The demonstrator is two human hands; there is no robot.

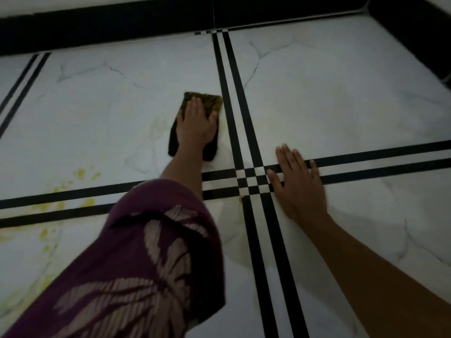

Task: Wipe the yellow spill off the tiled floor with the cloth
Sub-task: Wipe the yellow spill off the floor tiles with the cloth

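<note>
My left hand [196, 123] lies palm down on a dark cloth [211, 101] in the middle of a white marble tile, pressing it flat; the cloth's far end is stained yellowish. Yellow spill blotches [80, 174] spread over the floor at the lower left, across the black stripes and down toward the left edge. Faint yellowish smears [156, 124] show just left of the cloth. My right hand [299, 184] rests flat with spread fingers on the tile [341, 106] where the black stripes cross, holding nothing.
Black double stripes [229, 93] cross the white floor. A black skirting band [109, 28] runs along the far wall and the right corner. My maroon patterned sleeve [151, 264] covers the lower middle of the view.
</note>
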